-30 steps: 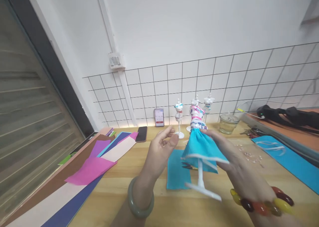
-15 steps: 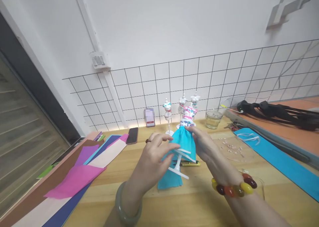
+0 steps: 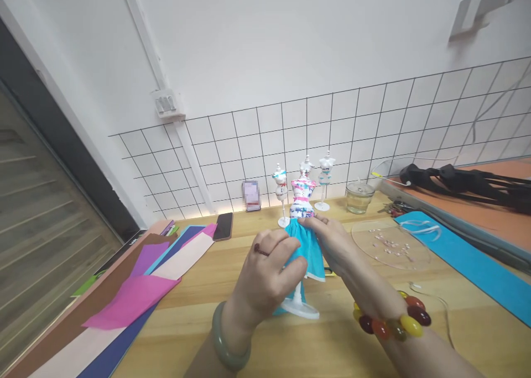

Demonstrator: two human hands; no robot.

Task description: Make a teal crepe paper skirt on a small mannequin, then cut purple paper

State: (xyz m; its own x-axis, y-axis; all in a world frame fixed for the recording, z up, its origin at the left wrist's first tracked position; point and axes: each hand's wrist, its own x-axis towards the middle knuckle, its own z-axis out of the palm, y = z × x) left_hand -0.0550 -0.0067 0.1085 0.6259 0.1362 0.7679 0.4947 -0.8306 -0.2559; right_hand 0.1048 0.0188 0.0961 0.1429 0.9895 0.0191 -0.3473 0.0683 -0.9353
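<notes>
A small white dress-form mannequin with a colourful printed bodice wears a bright blue gathered skirt with a white hem. Its stand is topped by the skirt, and the round white base shows below, slightly tilted. My right hand grips the mannequin at the skirt's waist, thumb in front and other fingers mostly hidden behind. On the skirt's left side, my left hand is closed, thumb and index finger pinching the fabric; the exact contact is partly hidden. Blue cloth lies partly hidden beneath.
Three more mannequins, one of them at left, stand behind. Beyond are a phone against the wall grid and a glass. Coloured fabrics lie left; a clear plate of small bits and a blue strip lie right.
The mannequin has shifted left and come more upright, its base turned flatter towards the table. My left hand's fingers have gone from spread to closed at the skirt. The right hand keeps its grip.
</notes>
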